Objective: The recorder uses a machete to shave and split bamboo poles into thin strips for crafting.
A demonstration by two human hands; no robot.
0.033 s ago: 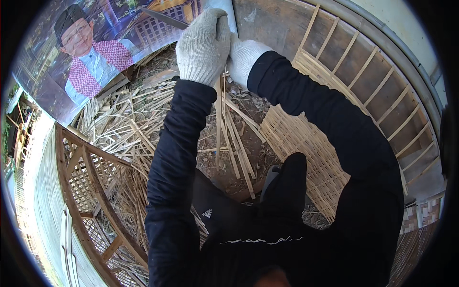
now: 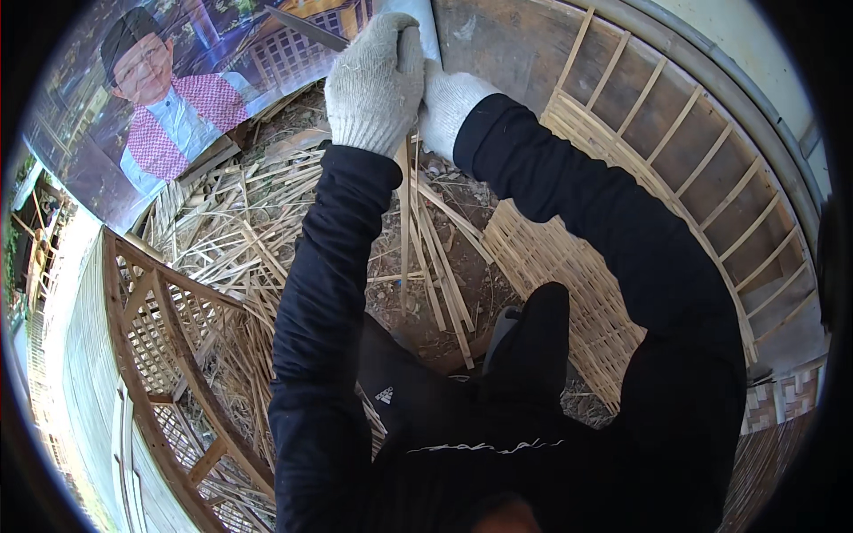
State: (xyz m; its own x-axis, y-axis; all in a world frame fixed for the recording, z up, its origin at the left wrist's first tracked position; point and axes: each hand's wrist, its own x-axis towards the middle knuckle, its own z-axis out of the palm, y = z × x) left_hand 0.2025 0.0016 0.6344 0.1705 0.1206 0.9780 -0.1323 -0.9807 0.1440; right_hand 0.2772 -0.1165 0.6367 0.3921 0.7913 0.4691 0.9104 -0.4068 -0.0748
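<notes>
My gloved left hand [image 2: 373, 89] is closed, its thumb folded over the top, at the upper middle of the view. A narrow bamboo strip [image 2: 405, 231] hangs below the gloves and appears to run up into its grip. Pressed against it from the right is my right hand [image 2: 451, 111], also in a white knit glove, with its fingers hidden behind the left one. The grey blade of a knife [image 2: 306, 28] sticks out past the left glove toward the upper left. It lines up with my right hand, but the handle is out of sight.
Loose bamboo strips [image 2: 249, 204] litter the ground ahead. A woven bamboo panel [image 2: 569, 302] lies to the right, beside a slatted frame [image 2: 693, 169] against a board. A wooden lattice piece [image 2: 178, 338] stands at left. A printed banner [image 2: 191, 98] covers the far left.
Both gloved hands have shifted very slightly up and to the left, and the blade has moved up a little with them. The strips and panels are unchanged.
</notes>
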